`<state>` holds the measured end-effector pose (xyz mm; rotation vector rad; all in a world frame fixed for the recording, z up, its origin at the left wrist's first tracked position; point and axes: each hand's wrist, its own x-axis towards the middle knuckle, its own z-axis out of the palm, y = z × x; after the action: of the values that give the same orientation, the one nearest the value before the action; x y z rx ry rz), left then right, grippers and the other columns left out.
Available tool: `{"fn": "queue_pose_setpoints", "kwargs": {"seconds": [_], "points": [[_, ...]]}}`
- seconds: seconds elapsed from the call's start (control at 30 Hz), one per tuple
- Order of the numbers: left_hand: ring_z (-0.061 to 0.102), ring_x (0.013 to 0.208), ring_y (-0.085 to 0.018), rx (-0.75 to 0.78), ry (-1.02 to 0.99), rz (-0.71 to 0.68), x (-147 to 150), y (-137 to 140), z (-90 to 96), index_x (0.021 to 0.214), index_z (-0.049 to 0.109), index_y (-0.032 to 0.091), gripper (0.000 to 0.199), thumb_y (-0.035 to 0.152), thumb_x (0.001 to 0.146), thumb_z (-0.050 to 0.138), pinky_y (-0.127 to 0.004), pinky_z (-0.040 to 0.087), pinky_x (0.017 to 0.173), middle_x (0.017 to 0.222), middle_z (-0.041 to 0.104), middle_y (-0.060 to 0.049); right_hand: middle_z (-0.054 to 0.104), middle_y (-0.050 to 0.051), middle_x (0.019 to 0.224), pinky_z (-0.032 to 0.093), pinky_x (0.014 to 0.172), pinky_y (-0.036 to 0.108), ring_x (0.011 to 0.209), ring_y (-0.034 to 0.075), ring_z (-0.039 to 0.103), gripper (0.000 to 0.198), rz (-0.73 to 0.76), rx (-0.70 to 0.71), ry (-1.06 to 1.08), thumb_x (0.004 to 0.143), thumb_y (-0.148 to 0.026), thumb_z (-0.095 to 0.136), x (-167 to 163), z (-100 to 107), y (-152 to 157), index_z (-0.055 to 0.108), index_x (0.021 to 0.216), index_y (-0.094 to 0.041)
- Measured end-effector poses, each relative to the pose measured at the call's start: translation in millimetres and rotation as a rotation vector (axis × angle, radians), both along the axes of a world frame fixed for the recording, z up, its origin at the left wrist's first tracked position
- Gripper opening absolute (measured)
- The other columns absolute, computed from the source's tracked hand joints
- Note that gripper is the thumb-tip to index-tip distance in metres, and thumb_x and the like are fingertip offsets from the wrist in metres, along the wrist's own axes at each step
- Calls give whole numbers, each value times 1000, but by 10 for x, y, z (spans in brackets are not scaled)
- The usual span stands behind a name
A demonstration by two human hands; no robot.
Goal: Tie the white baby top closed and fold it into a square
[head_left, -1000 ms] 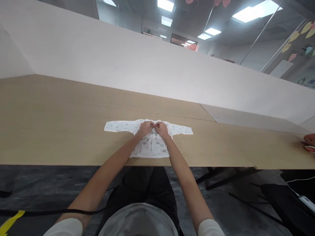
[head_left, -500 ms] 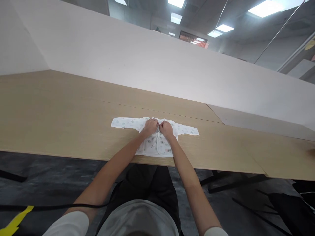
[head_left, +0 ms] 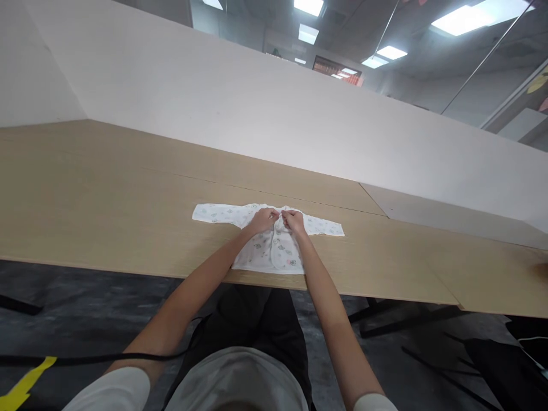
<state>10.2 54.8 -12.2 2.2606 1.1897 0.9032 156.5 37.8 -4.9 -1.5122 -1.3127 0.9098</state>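
A small white baby shirt [head_left: 265,254] with a tiny print lies flat near the table's front edge, its sleeves spread to both sides. My left hand [head_left: 264,219] pinches the cloth at the upper front, just left of the centre opening. Close beside it, my right hand [head_left: 293,220] grips the other front edge below the neckline. The fingertips of both hands nearly meet. What exactly sits between them, cloth edge or fastener, is too small to make out. Below the hands the two front panels overlap down to the hem.
The long wooden table [head_left: 107,200] runs across the view, with a white partition [head_left: 257,108] along its back. A grey panel [head_left: 436,214] is set into the table at the right. A black cable with a yellow tag [head_left: 29,382] hangs at lower left; a black chair [head_left: 500,365] stands at lower right.
My hands have shifted slightly up towards the neckline, and the right hand has turned so its fingers show more. The lower front panels lie flatter and wider.
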Motion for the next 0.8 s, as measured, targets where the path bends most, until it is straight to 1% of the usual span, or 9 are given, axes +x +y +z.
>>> {"fn": "queue_pose_setpoints", "kwargs": {"seconds": [0.07,0.1,0.23,0.33,0.4,0.47,0.57,0.67,0.8], "points": [[60,78,-19,-11,107,5,-39,-81,10,84,70,15,27,32,83,49,-29,44,77,84,69,-6,49,-3,51,29,40,19,41,7,40,21,-49,-7,114,80,-29,52,27,21,-21,52,63,-16],[60,76,-19,-9,150,15,-54,-117,11,81,71,15,26,32,82,51,-29,43,75,80,68,-6,51,-2,52,29,39,19,40,7,41,21,-54,1,126,79,-28,53,39,34,-41,52,62,-16],[60,74,-19,-21,199,35,-83,-191,26,79,71,16,25,35,79,55,-27,41,70,79,68,-5,51,-3,47,32,41,19,38,7,42,15,112,-26,-121,76,-22,56,61,74,-175,62,65,-14],[60,75,-19,-66,234,69,-97,-193,63,79,72,16,25,36,78,56,-26,41,69,80,69,-6,51,-4,44,36,47,19,41,8,44,13,223,-42,-312,75,-18,58,45,61,-272,69,73,-13],[61,76,-19,-108,245,69,-112,-192,91,81,73,16,24,32,78,56,-26,41,69,81,70,-6,57,-2,50,39,54,19,49,9,51,12,210,-9,-405,74,-16,61,32,36,-299,72,76,-13],[62,77,-18,-148,228,33,-130,-192,113,82,73,17,22,29,76,56,-25,41,69,83,71,-5,65,1,62,42,59,19,59,11,58,11,178,24,-458,72,-15,63,26,6,-295,73,75,-13],[62,76,-18,-172,231,27,-148,-190,130,81,73,18,21,30,75,57,-25,40,67,83,70,-4,70,5,74,43,63,20,69,14,62,9,159,53,-499,71,-17,64,27,-28,-266,72,72,-13],[59,70,-18,-168,272,57,-148,-185,137,74,70,17,21,33,74,57,-26,37,63,74,67,-4,70,4,74,43,63,20,70,14,62,7,151,53,-505,69,-16,64,19,-37,-260,71,70,-14],[54,65,-16,-169,204,-20,-139,-190,141,64,63,16,21,32,75,54,-25,33,58,66,61,-2,67,2,68,41,59,20,66,13,60,4,75,14,-452,66,-17,65,-17,-11,-302,68,64,-14]]}}
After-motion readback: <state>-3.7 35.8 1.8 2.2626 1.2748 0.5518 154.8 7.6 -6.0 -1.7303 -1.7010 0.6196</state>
